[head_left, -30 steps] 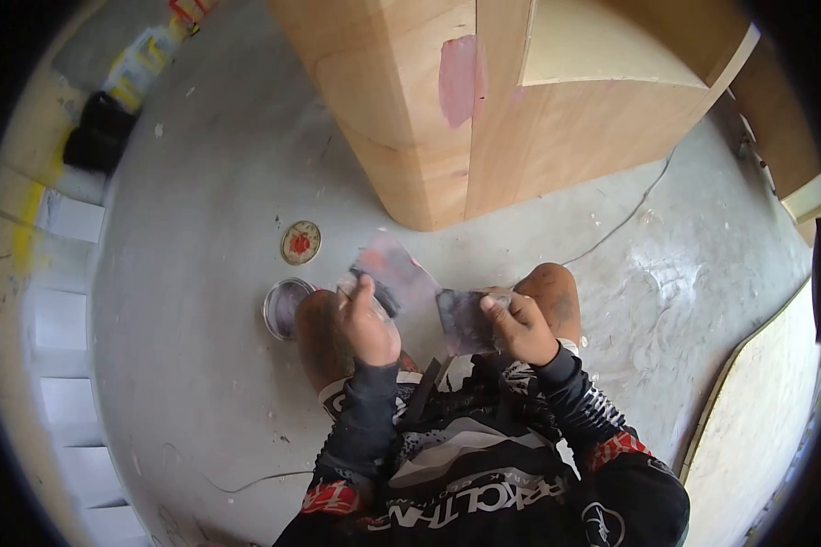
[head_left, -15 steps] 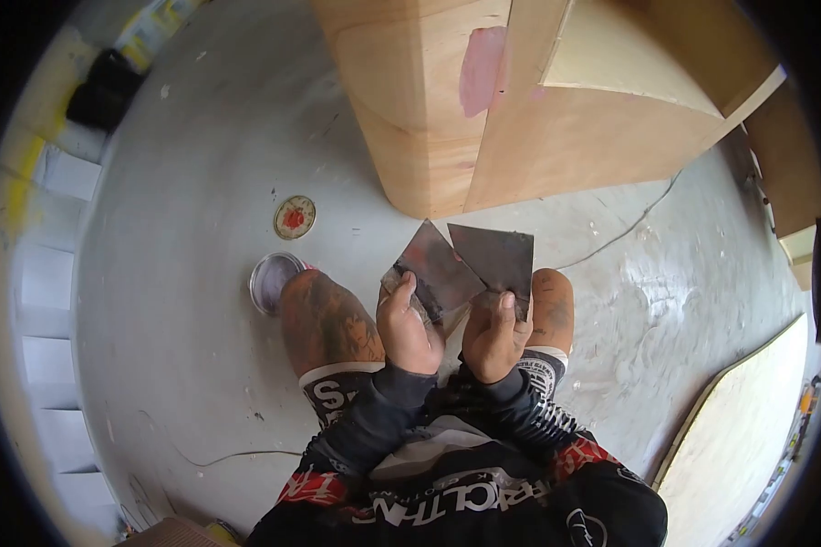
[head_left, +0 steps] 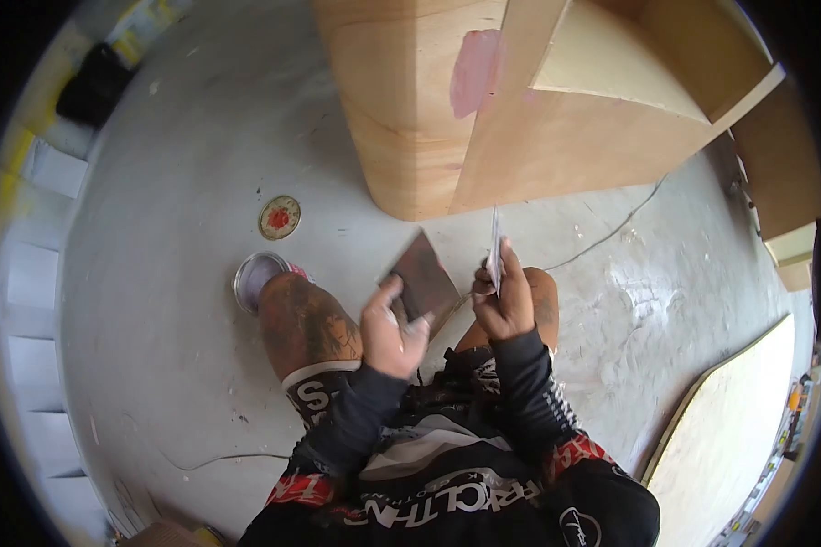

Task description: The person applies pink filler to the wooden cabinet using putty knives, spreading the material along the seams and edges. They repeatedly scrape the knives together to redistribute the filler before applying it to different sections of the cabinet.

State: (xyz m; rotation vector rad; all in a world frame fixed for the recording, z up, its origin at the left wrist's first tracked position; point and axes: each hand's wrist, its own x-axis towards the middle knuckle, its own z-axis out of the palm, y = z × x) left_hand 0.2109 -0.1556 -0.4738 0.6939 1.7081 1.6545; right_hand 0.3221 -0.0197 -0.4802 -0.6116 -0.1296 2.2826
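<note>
My left hand point(head_left: 395, 339) is closed on a dark flat putty spreader point(head_left: 426, 284), smeared with reddish-brown residue, its broad face toward me. To the right, my right hand point(head_left: 511, 305) grips a second putty spreader point(head_left: 496, 237), turned edge-on so only a thin upright sliver shows. A gap separates the two spreaders. Beyond them stands a curved plywood piece point(head_left: 410, 173) with a pink filler patch point(head_left: 475, 73) on its face. Beside my left knee is an open tin point(head_left: 246, 284), partly hidden by the knee. Its round lid point(head_left: 267, 219), with a red blob on it, lies on the floor.
A grey floor point(head_left: 173, 365) spreads around me. One thin cable point(head_left: 602, 244) runs from the plywood piece toward my right knee. At right lies a pale curved board point(head_left: 725, 410). White blocks point(head_left: 32, 292) line the left edge, near a black object point(head_left: 96, 87).
The two spreaders have moved apart. My right hand has turned its spreader from face-on to edge-on. My left hand has shifted slightly left, and the view has moved a little.
</note>
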